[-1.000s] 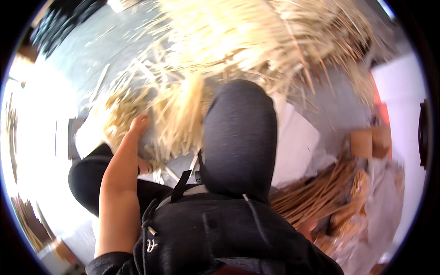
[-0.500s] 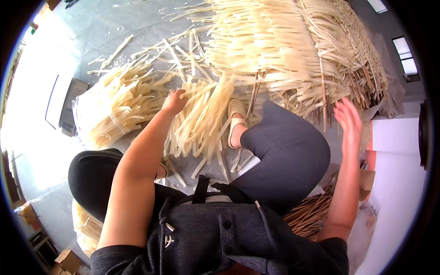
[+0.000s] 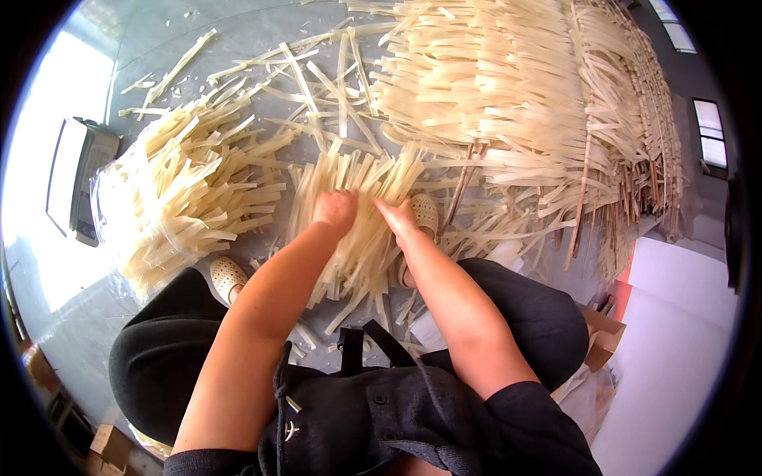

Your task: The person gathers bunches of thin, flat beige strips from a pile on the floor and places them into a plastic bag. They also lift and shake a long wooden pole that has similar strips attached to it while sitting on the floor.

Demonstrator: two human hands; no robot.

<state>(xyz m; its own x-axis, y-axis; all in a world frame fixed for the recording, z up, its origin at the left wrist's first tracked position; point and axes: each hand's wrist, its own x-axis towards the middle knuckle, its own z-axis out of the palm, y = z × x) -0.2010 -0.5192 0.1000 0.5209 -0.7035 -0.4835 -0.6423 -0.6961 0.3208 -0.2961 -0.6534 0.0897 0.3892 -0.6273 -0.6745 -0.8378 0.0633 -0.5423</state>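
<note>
A loose bundle of pale, flat, straw-coloured strips lies on the floor between my feet. My left hand is closed into a fist at the upper middle of it, gripping some strips. My right hand touches the bundle's right side, its thumb stretched apart from the fingers; the other fingers are partly hidden. Next to that hand is my right foot in a cream perforated clog.
At left lies a larger heap of strips in clear plastic. Layered strip panels with thin brown sticks cover the floor at far right. Beyond the left heap stands a dark box-shaped device. Cardboard and a white board are at right.
My right hand has come in from the far right to the bundle. My left hand has moved right and down onto it. The view has shifted slightly.
</note>
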